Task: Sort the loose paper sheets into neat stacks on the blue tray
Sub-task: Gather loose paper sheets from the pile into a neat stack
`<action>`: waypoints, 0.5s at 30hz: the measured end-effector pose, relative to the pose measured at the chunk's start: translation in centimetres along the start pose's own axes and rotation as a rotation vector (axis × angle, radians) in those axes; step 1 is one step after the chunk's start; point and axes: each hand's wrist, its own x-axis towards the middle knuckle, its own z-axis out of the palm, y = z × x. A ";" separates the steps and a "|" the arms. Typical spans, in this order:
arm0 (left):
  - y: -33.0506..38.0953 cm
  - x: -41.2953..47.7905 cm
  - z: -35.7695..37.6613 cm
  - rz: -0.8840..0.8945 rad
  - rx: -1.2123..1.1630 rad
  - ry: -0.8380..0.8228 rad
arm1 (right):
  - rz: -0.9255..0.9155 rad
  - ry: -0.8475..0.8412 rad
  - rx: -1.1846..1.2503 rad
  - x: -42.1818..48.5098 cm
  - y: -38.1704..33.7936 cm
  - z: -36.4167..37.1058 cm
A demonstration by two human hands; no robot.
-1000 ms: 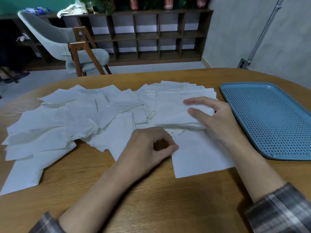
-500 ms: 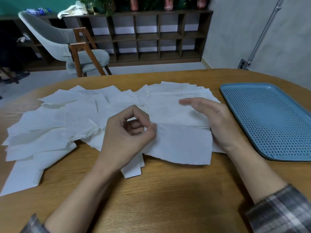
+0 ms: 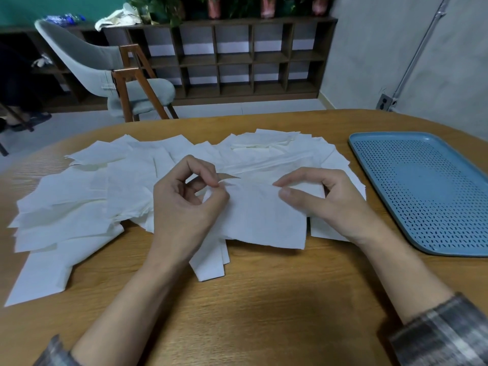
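Note:
Several loose white paper sheets (image 3: 87, 196) lie spread in an overlapping fan across the wooden table. One sheet (image 3: 264, 215) is raised a little above the pile between both hands. My left hand (image 3: 184, 204) pinches its top left corner between thumb and fingertips. My right hand (image 3: 324, 199) pinches its top right part, thumb on top and fingers behind. The blue perforated tray (image 3: 422, 191) sits to the right of the pile with nothing on it.
The round wooden table (image 3: 264, 299) fills the foreground. Beyond its far edge stand a grey chair with wooden legs (image 3: 118, 75) and a low dark shelf unit (image 3: 237, 56). A grey wall with a socket (image 3: 385, 101) is at the right.
My left hand drew a sheet from the table's front toward the pile's middle and lifted it. My right hand left the stack it rested on and took hold of the sheet's right side.

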 end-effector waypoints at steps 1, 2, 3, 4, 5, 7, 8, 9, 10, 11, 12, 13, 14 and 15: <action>0.1 0.0 0.0 0.003 -0.002 -0.007 | 0.005 -0.001 -0.013 0.0 0.0 0.1; 0.2 0.0 0.0 0.003 -0.010 -0.016 | 0.009 0.003 -0.030 0.0 0.1 0.1; 0.3 0.0 0.0 0.002 -0.022 -0.027 | 0.013 0.010 -0.044 0.1 0.1 0.2; 0.3 0.0 -0.1 0.000 -0.037 -0.043 | 0.017 0.020 -0.052 0.1 0.1 0.2; 0.2 0.1 -0.2 -0.006 -0.055 -0.064 | 0.018 0.026 -0.054 0.1 0.2 0.1; 0.0 0.2 -0.3 -0.042 -0.072 -0.107 | 0.016 0.030 -0.053 0.1 0.3 0.1; 0.0 0.2 -0.3 -0.060 -0.048 -0.122 | 0.014 0.031 -0.053 0.1 0.3 0.1; 0.1 0.2 -0.2 -0.067 0.003 -0.131 | 0.012 0.031 -0.050 0.1 0.3 0.1; 0.3 0.2 -0.1 -0.062 0.073 -0.140 | 0.011 0.030 -0.050 0.2 0.3 0.1; 0.4 0.1 0.0 -0.056 0.143 -0.156 | 0.009 0.028 -0.052 0.1 0.3 0.2; 0.3 0.1 0.1 -0.060 0.199 -0.171 | 0.007 0.025 -0.056 0.2 0.4 0.2; 0.2 0.0 0.1 -0.080 0.236 -0.183 | 0.006 0.022 -0.055 0.2 0.3 0.2; 0.2 0.0 0.1 -0.108 0.252 -0.193 | 0.005 0.024 -0.051 0.2 0.3 0.2; 0.0 0.1 0.0 -0.131 0.259 -0.203 | 0.002 0.024 -0.044 0.2 0.3 0.2</action>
